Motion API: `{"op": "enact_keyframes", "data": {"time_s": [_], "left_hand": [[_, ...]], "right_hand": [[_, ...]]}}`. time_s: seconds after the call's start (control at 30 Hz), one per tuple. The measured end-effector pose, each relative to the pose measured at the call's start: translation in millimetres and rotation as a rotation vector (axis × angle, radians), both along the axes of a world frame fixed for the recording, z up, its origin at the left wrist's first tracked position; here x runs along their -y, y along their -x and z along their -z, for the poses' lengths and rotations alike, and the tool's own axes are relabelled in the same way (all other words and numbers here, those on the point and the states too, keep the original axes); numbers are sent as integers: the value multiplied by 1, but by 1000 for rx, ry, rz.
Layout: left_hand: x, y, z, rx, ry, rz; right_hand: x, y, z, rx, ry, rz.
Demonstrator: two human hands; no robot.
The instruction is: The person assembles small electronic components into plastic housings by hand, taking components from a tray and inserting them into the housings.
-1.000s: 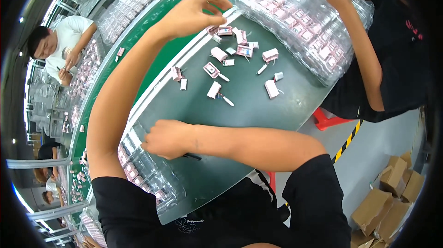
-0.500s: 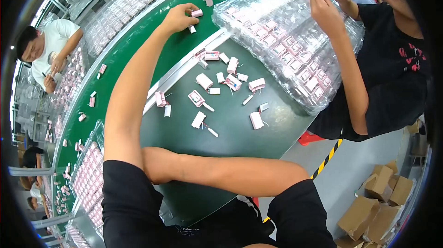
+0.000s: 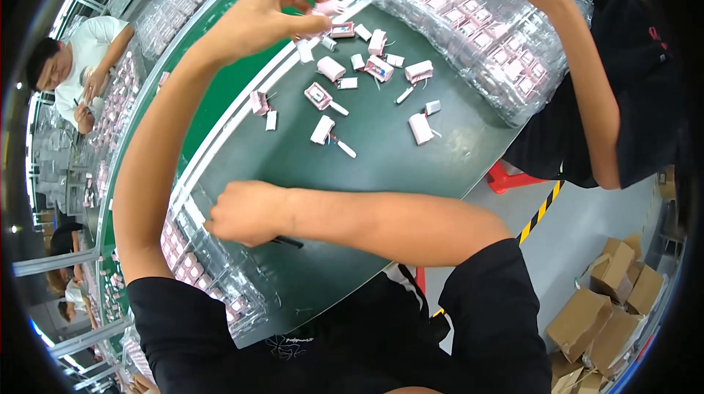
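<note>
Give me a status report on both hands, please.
Left hand holding a pink part. Right hand fisted, contents hidden. Other pink parts clutter the green table.

- The part (image 3: 328, 8) in the left grip (image 3: 265, 19) was blurred, and the fingers hid some of it.
- The right grip (image 3: 249, 212) covered part of the black rod (image 3: 289, 241); only an end showed, too little to tell its kind.
- The left arm (image 3: 154, 152) hid a stretch of the belt (image 3: 227, 90) and some of the lower tray (image 3: 192, 266).
- The upper edge cut off the large tray (image 3: 455, 16) and the near co-worker's head.
- The lower edge clipped the bottom box (image 3: 566, 376).
- The far person's (image 3: 75, 293) work was too small to make out.
</note>
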State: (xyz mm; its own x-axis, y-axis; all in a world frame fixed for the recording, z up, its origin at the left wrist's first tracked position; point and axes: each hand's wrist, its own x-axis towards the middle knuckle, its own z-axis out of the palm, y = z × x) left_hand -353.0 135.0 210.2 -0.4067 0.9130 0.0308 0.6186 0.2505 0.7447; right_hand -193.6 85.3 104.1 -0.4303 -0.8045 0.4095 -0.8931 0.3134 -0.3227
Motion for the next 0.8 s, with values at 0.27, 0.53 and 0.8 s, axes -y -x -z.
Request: {"op": "enact_keyframes", "data": {"time_s": [0.27, 0.53, 0.8], "left_hand": [[21, -27, 11, -21, -130, 9], [40, -26, 26, -310, 97, 18], [51, -52, 36, -383, 8, 50]], "right_hand": [[-1, -1, -3, 10, -12, 9], [-2, -4, 0, -63, 54, 32], [-4, -4, -2, -43, 22, 31]]}}
